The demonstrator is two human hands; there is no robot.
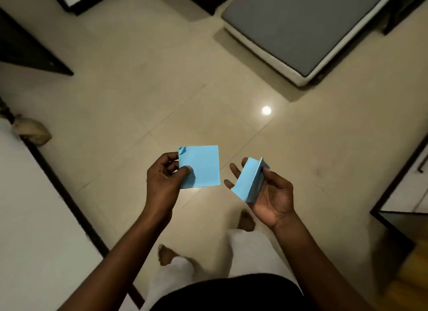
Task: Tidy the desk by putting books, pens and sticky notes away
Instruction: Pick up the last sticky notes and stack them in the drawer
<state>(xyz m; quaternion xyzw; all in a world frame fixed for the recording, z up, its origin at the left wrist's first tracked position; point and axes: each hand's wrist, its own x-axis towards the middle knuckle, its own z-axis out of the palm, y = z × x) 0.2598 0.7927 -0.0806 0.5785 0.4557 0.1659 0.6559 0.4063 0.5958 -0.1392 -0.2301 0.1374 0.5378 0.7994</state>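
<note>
Left hand (163,179) pinches a flat blue sticky note (202,165) at its left edge. Right hand (269,196) thumb-pinches a folded blue sticky-note pad (249,183), fingers spread beneath.

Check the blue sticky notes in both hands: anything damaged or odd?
Yes. The square blue sticky note in the left hand has a creased top-left corner. The blue sticky-note pad in the right hand splays open, sheets bent apart.

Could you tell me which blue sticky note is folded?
The light blue paper note in the right hand; the square blue note in the left hand is flat.
</note>
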